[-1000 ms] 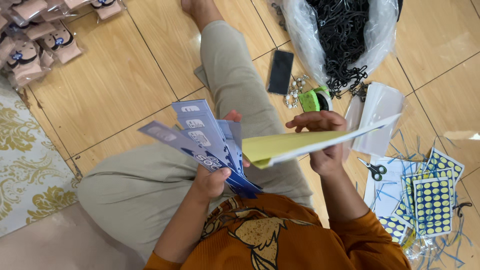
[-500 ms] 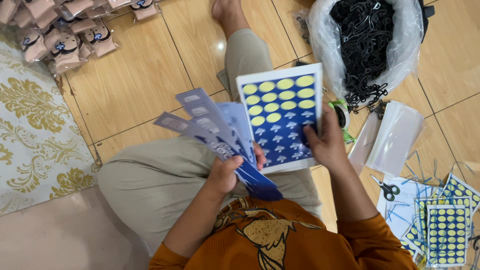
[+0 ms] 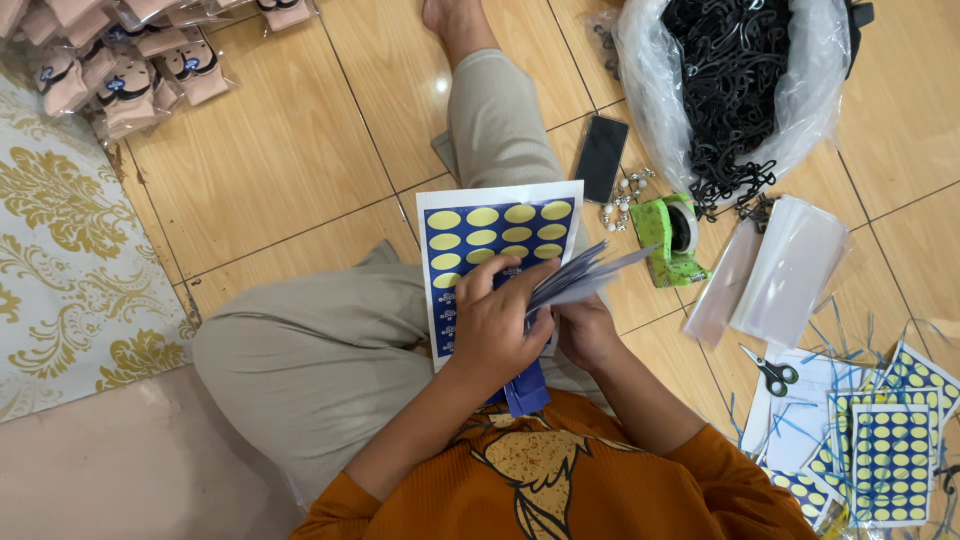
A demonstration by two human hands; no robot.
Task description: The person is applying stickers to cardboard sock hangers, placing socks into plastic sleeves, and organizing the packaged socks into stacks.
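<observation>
Blue paper strips (image 3: 580, 278), gathered into a thin stack, are being pinched between the closed fingers (image 3: 505, 290) of the left hand (image 3: 495, 335) and those of the right hand (image 3: 585, 335), which is closing around the stack's lower end, probably to square it. Just beyond the fingers, a blue sheet of yellow oval stickers (image 3: 490, 235) is lying flat on the person's lap, seemingly kept within reach. Farther out on the wooden floor (image 3: 280, 150), a black phone (image 3: 601, 157), a green tape dispenser (image 3: 672, 238) and clear plastic sleeves (image 3: 785, 270) are resting. Past them, black-handled scissors (image 3: 772, 372) are lying near more sticker sheets (image 3: 895, 460), and a clear bag of black hooks (image 3: 735, 80) is standing open.
</observation>
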